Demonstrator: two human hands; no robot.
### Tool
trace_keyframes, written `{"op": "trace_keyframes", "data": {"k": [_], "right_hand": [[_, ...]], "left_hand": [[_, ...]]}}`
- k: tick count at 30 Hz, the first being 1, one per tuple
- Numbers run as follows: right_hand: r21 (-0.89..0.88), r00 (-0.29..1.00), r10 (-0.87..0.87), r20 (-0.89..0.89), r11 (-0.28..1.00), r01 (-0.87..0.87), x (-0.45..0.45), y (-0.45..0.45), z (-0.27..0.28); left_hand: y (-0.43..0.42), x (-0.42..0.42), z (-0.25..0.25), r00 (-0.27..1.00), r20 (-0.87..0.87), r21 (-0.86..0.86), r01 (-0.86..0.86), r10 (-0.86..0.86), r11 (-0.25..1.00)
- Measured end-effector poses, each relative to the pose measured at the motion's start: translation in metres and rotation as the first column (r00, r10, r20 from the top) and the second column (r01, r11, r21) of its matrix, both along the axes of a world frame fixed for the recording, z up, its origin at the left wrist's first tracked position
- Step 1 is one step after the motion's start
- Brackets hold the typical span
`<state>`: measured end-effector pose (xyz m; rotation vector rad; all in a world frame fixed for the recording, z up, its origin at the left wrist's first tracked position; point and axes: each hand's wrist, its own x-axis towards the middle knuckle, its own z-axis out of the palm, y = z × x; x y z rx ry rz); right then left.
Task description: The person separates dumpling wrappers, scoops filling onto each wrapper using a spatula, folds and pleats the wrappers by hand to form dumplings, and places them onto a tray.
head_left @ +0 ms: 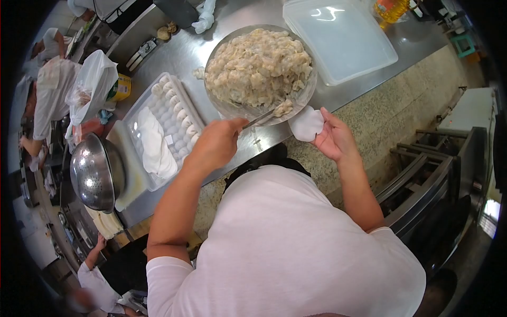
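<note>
My left hand [216, 142] is closed around the handle of a thin metal spatula [260, 119]. A lump of filling [283, 108] sits at the spatula's tip, by the near rim of a large round metal bowl [222, 109]. That bowl is heaped with pale, chunky filling [257, 66]. On the right, my right hand [335, 136] is turned palm up and holds a round white dough wrapper [306, 124] by its edge, close beside the bowl. The wrapper lies flat with nothing on it.
Left of the bowl, a clear plastic tray [153, 186] holds rows of dumplings [177, 108] and a stack of wrappers [156, 142]. A perforated metal colander [92, 171] stands farther left. A translucent lid [343, 42] and an oil bottle [392, 9] are at the back right. Other people work at left.
</note>
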<state>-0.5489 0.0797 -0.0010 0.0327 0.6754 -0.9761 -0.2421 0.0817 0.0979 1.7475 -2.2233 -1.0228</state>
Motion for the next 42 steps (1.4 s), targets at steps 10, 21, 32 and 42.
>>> {"op": "trace_keyframes", "data": {"k": [10, 21, 32, 42], "right_hand": [[0.01, 0.995, -0.051, -0.089, 0.999, 0.053, 0.01, -0.004, 0.014], [-0.084, 0.995, 0.053, -0.08, 0.995, -0.06, 0.004, 0.001, 0.032], [-0.113, 0.987, 0.083, -0.135, 0.989, -0.098, 0.015, 0.002, 0.047], [-0.269, 0.967, 0.172, -0.188, 0.938, -0.219, 0.03, -0.007, 0.065]], "left_hand": [[0.036, -0.026, 0.004, 0.985, -0.169, -0.089, 0.023, -0.038, 0.996], [0.013, -0.032, 0.056, 0.956, 0.156, -0.234, 0.28, -0.248, 0.931], [0.008, -0.034, 0.068, 0.918, 0.242, -0.216, 0.366, -0.314, 0.905], [-0.016, 0.008, -0.015, 0.886, 0.463, -0.225, 0.136, -0.017, 0.965]]}}
